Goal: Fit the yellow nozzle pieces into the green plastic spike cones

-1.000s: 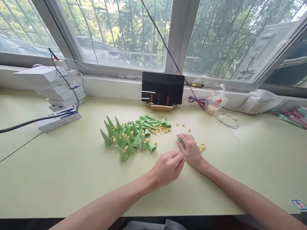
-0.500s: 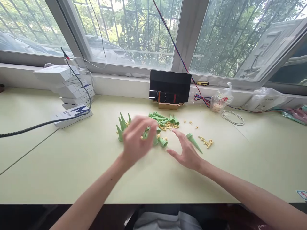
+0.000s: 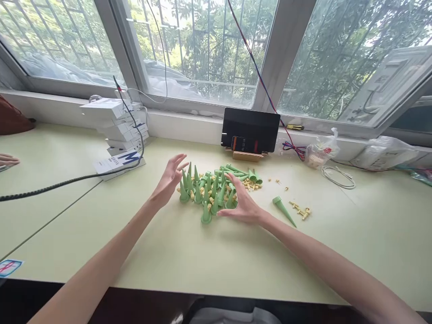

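Several green plastic spikes (image 3: 205, 213) stand points up in a cluster on the table, with small yellow valve pieces (image 3: 192, 194) among them. My left hand (image 3: 168, 178) is open at the cluster's left side, fingers spread towards it. On the right side my right hand (image 3: 245, 203) is open too, thumb and fingers apart around the edge spikes; whether it touches them I cannot tell. Behind the cluster lies a heap of green spikes (image 3: 235, 170) with yellow parts (image 3: 251, 185). One single green spike (image 3: 284, 211) lies to the right, beside a branched yellow piece (image 3: 301, 210).
A phone (image 3: 240, 144) leans on a black tablet (image 3: 250, 128) at the back. White boxes (image 3: 119, 164) and a black cable (image 3: 70, 182) are at left. Another person's hand (image 3: 9, 159) shows at the far left edge. A plastic bag (image 3: 322, 150) and coiled cord (image 3: 338, 177) lie at right.
My left hand has moved left, off the cluster, and opened out. My right hand has come in to the cluster's right side. The view has shifted, bringing another person's hand in at left.
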The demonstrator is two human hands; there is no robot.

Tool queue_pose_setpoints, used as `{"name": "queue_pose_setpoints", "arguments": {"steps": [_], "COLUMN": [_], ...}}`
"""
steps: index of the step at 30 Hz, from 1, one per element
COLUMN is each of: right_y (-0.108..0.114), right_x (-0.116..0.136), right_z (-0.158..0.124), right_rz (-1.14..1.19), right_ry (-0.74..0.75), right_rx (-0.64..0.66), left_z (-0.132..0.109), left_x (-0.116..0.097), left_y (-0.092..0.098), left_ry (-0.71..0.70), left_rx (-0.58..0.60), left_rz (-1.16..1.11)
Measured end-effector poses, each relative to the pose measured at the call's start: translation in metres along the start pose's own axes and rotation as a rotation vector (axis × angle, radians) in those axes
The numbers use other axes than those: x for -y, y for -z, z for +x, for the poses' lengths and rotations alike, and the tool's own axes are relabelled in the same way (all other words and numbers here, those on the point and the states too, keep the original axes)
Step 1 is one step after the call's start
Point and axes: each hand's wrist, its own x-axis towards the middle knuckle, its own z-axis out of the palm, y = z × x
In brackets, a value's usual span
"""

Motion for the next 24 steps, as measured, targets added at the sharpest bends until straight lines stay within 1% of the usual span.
{"name": "queue_pose_setpoints", "arguments": {"steps": [3,8,12,18,24], "right_y": [-0.005,-0.008,-0.008,-0.014,-0.02], "right_x": [0.0,0.0,0.002,0.004,0.007], "right_z": [0.002,0.0,0.002,0.008,0.01], "right_rz": [0.012,0.01,0.002,-0.04,-0.073], "right_ry": [-0.008,-0.042,-0.038,-0.048,-0.096], "right_rx": [0.017,0.01,0.008,0.004,-0.041], "left_z": [0.004,0.006,0.003,-0.003,-0.003], "left_x": [0.006,0.021,0.022,0.02,0.022], "left_y": [0.0,0.0,-0.001,0.001,0.005], "left_ry": [0.0,0.178,0.216,0.187,0.111], "left_rx": [0.008,0.034,0.043,0.112,0.215], "left_rz": [0.038,-0.075,-0.111,-0.033,0.04]}}
